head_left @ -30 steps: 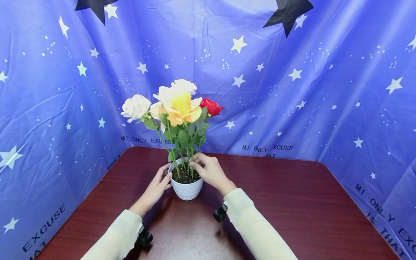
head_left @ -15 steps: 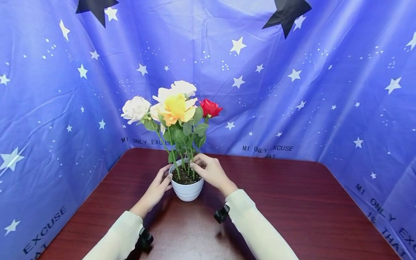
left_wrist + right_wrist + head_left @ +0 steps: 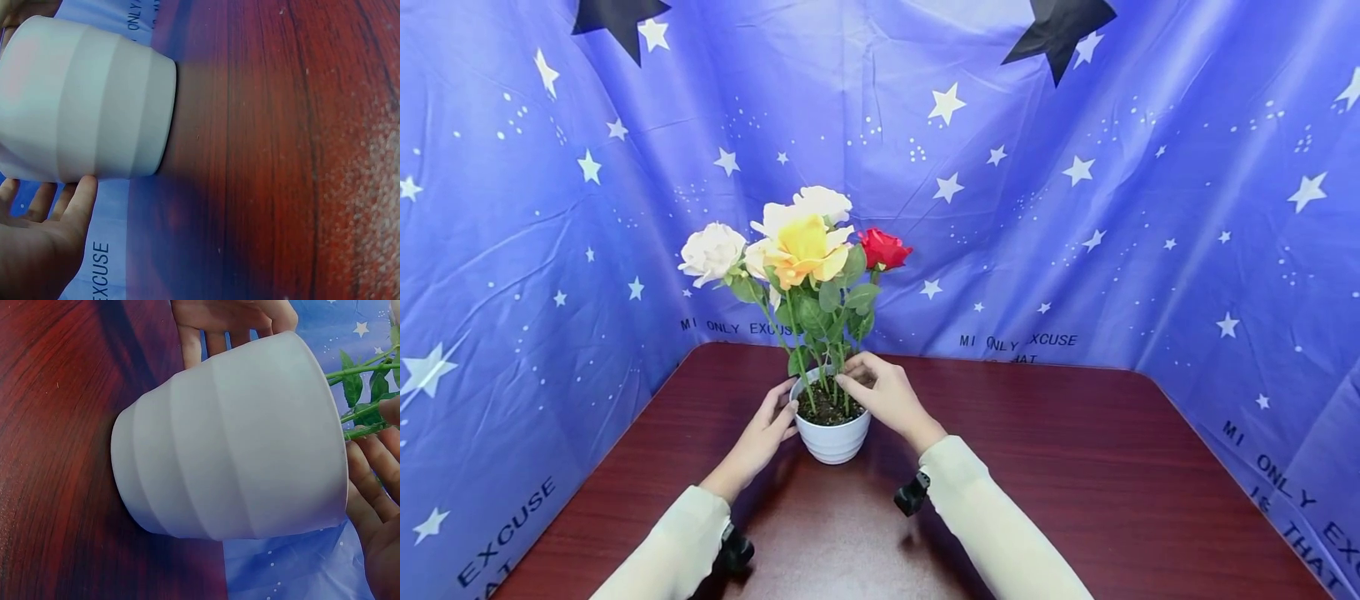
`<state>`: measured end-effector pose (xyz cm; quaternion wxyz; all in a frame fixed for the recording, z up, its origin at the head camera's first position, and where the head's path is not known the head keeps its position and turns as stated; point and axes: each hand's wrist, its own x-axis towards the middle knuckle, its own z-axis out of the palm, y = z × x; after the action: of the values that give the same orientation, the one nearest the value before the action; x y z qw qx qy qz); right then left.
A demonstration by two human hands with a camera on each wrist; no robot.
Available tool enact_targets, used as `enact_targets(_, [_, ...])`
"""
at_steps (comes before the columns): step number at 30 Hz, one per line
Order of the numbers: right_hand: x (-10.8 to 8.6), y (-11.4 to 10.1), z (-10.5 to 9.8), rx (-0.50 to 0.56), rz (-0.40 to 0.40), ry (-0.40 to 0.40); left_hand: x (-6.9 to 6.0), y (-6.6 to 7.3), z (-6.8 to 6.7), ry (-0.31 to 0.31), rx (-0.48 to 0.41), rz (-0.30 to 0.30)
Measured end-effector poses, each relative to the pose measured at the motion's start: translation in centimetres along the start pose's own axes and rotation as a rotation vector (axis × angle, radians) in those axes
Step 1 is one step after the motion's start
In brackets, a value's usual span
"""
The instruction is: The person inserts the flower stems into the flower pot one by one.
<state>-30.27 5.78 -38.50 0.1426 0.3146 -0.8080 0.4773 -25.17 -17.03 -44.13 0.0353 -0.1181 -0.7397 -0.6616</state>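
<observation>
A white ribbed flowerpot (image 3: 832, 440) full of dark soil (image 3: 823, 404) stands upright on the table. In the head view it bears a yellow rose (image 3: 805, 250), a red rose (image 3: 885, 248) and several pale roses on green stems. My left hand (image 3: 763, 425) holds the pot's left side, thumb near the rim; its fingertips (image 3: 84, 190) touch the wall in the left wrist view. Over the right rim, my right hand (image 3: 887, 396) pinches a green flower stem (image 3: 365, 431) low down, just above the soil. Which bloom that stem bears I cannot tell.
The reddish-brown wooden table (image 3: 1037, 475) reaches out on both sides of the pot. Blue star-printed cloth (image 3: 880, 125) hangs behind it and along its sides. A small black device (image 3: 912, 493) sits at the right cuff, another (image 3: 735, 550) at the left.
The yellow rose has shifted a little to the left since a second ago, and the leaves below it have moved slightly. Both hands and the pot stay almost in place.
</observation>
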Motion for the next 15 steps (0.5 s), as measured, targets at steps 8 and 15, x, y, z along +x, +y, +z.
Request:
enact_targets(8, [-0.6,0.4,-1.2,0.025,-0.003,-0.003,0.1,0.0,0.1,0.003,0.002,0.004])
enact_targets(15, [-1.6,1.1,-2.9,0.014,-0.012,-0.017,-0.1,0.1,0.2,0.010,-0.001,-0.007])
